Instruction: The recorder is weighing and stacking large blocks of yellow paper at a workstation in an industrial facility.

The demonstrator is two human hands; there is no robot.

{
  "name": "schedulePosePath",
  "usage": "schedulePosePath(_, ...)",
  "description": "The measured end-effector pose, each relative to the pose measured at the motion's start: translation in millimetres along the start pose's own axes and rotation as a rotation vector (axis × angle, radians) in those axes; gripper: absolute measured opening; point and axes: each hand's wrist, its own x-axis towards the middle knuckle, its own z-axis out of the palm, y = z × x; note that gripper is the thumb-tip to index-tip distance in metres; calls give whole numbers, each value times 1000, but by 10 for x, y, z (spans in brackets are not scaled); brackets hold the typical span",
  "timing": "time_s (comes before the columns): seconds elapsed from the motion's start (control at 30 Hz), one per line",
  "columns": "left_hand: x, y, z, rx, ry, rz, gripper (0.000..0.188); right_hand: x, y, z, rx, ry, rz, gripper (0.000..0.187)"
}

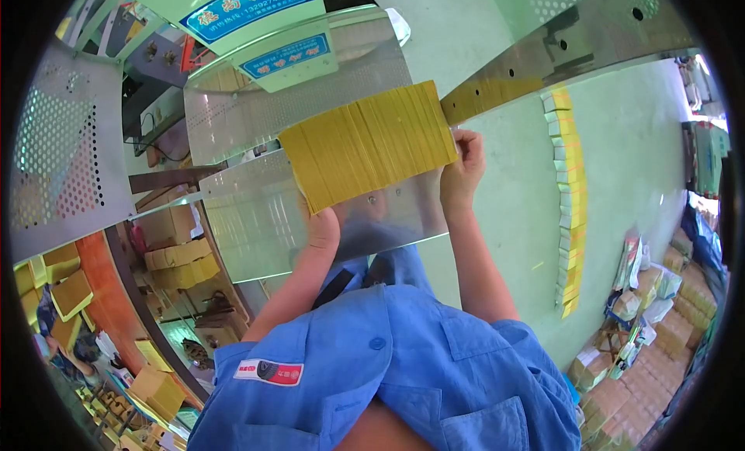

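Note:
A thick row of yellow paper bundles [369,144], packed side by side, lies slightly slanted across a shiny metal plate [252,226]. My left hand [323,227] grips its near left corner; most of those fingers are hidden behind the paper. At the right end my right hand [463,171] is closed, its curled fingers pressed against the edge of the row. Both forearms reach up from the lower part of the view. Past the paper, the plate continues toward a pale machine panel with a blue label [247,10].
A metal beam with holes [578,47] runs off to the upper right. Perforated sheet metal [66,148] stands at the left. On the green floor to the right lies a long line of yellow-and-white bundles [570,202]. Wrapped packages [644,381] are piled at the lower right.

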Motion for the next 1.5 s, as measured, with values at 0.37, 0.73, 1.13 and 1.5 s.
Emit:
schedulePosePath(0.37,364,676,-482,-839,-221,-354,46,-26,-1274,586,-984,-805,-870,69)
schedulePosePath(0.73,359,705,-305,-861,-218,-338,54,70,-1099,858,-1036,-852,-783,70)
schedulePosePath(1.13,341,729,-369,-1086,-203,-439,43,-75,-1128,582,-553,-736,-917,53)
schedulePosePath(1.5,424,602,-421,-347,-165,-174,39,-24,-13,-289,-8,-473,39,46)
